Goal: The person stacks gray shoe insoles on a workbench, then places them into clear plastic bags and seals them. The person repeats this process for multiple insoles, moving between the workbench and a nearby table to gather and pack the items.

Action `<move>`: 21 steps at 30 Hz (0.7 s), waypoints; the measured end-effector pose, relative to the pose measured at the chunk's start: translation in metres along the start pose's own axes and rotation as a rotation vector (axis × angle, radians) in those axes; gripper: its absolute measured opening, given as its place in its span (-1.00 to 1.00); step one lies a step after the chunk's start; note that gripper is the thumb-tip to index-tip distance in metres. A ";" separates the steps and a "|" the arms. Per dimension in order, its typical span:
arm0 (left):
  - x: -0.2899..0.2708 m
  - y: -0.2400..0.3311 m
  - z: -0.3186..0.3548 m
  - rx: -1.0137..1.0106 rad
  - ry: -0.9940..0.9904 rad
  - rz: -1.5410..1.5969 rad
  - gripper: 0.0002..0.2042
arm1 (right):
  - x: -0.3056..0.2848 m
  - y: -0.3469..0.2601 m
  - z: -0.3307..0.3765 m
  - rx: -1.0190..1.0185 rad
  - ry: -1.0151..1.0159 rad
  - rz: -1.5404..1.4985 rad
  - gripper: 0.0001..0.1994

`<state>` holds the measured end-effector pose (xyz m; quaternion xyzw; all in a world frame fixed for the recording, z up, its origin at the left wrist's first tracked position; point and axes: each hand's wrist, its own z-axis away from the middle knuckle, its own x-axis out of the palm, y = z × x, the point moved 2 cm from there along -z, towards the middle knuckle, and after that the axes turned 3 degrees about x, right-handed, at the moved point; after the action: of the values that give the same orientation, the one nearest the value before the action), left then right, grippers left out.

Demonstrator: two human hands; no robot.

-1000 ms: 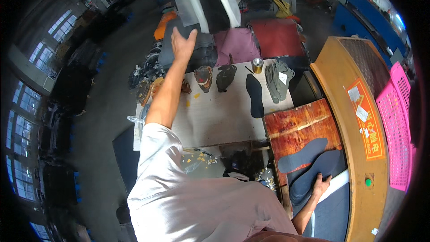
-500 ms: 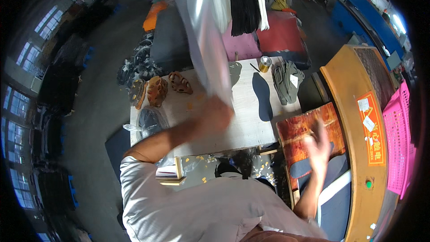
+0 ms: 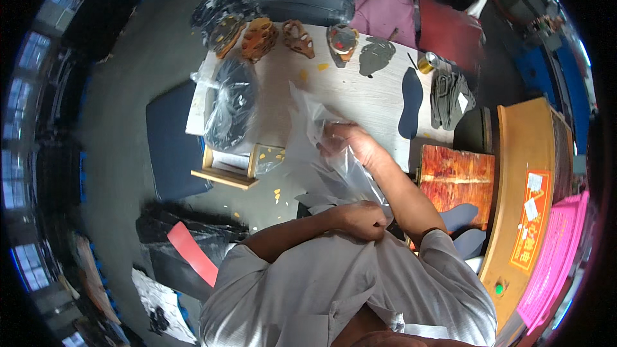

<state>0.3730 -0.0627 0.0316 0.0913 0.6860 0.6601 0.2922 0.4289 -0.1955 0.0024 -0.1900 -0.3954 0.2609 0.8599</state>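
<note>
A clear plastic bag (image 3: pixel 305 125) hangs loosely in front of my chest, over the front edge of the table. My left hand (image 3: pixel 366 220) is closed in a fist close against my shirt, gripping the near end of the plastic. Farther forward, my right hand (image 3: pixel 347 143) has its fingers curled around the middle of the bag. Its fingertips are partly hidden by the crumpled film. Another clear bag (image 3: pixel 231 103) with dark contents lies at the table's left end.
On the pale table (image 3: pixel 270 77), brown openwork shoe uppers (image 3: pixel 259 37) line the far edge. To the right lie a dark insole (image 3: pixel 411 103), a gold can (image 3: pixel 427 62) and folded grey pieces (image 3: pixel 450 99). An open drawer (image 3: pixel 228 167) juts out at left. An orange-yellow cabinet (image 3: pixel 524 199) stands at right.
My left hand has come down and back to my chest with the plastic. My right hand has moved in from the right and taken hold of it. The view has shifted.
</note>
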 end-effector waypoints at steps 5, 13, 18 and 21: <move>0.030 -0.015 -0.006 -0.248 0.238 -0.083 -0.73 | 0.016 -0.033 0.068 -0.328 -0.238 0.085 -0.62; -0.069 0.112 0.053 0.399 1.108 0.088 -0.88 | -0.076 0.020 0.190 -0.621 0.178 0.355 -0.51; -0.094 0.110 -0.030 0.147 0.844 -0.289 -0.45 | -0.108 0.057 0.244 -0.750 0.226 0.365 -0.50; -0.076 0.080 -0.037 -0.274 0.444 -0.034 -0.18 | -0.128 0.075 0.269 -0.767 0.349 0.269 -0.49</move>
<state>0.3944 -0.1242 0.1280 -0.1079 0.6390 0.7456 0.1553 0.1261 -0.1805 0.0539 -0.5862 -0.2845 0.1690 0.7395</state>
